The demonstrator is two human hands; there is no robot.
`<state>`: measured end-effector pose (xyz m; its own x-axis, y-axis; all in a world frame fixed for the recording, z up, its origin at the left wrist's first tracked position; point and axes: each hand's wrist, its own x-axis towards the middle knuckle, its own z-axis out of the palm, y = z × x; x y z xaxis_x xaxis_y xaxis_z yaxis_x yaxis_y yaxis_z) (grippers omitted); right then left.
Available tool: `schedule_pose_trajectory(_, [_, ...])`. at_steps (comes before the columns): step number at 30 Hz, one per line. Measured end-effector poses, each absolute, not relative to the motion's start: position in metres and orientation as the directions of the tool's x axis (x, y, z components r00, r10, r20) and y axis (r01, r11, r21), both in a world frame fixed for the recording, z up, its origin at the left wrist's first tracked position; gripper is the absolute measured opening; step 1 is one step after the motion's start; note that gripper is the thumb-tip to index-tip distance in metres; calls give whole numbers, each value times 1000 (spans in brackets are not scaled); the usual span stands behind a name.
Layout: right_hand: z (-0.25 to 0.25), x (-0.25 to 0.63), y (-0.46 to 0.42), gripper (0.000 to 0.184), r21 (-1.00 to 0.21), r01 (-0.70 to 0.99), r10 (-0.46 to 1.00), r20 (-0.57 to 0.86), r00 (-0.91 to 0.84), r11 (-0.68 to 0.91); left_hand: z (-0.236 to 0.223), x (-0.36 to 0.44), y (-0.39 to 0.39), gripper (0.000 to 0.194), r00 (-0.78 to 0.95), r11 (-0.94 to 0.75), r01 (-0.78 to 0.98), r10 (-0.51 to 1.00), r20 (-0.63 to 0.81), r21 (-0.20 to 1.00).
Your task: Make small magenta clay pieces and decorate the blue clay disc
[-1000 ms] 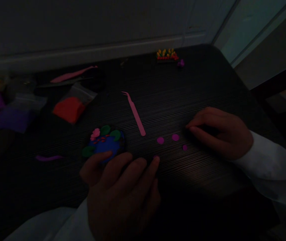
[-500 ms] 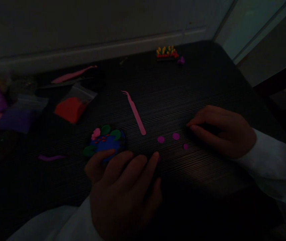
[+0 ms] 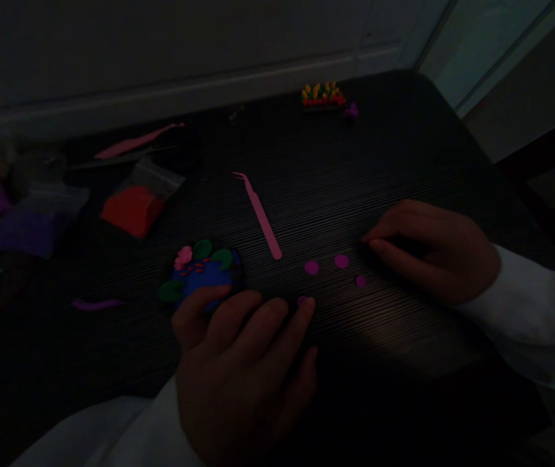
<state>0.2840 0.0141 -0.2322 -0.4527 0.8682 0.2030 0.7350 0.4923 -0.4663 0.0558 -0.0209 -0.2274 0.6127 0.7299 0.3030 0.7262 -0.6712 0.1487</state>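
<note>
Disc [image 3: 301, 300] half-hidden by loosely spread left hand [image 3: 241, 366]; right hand [image 3: 436, 253] pressed together, contents unclear.

Two hands [image 3: 243, 363], four purple discs [image 3: 311, 267], three green leaves [image 3: 222, 259], one purple strip [image 3: 96, 304], one red-filled bag [image 3: 134, 211]

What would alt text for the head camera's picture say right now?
A person's left hand partly hides a small purple disc on a dark table; the right hand is near three more discs. Pink tweezers and a pond model lie nearby.

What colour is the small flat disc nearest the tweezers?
The disc looks purple in this dim light, best seen in the head view.
</note>
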Motion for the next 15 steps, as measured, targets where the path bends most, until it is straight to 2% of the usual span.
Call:
schedule_pose_trajectory(5, [-233,285,14,15,-472,739,874,186,-449,480,-227,56,-20,26,613,-667,729,737,287,156])
schedule_pose_trajectory(10, [-233,286,14,14,-474,737,873,192,-448,482,-228,54,-22,27,605,-682,713,716,348,165])
schedule_pose_trajectory(15, [-233,286,15,14,-475,738,874,190,-446,480,-228,55,-22,24,614,-682,712,721,323,168])
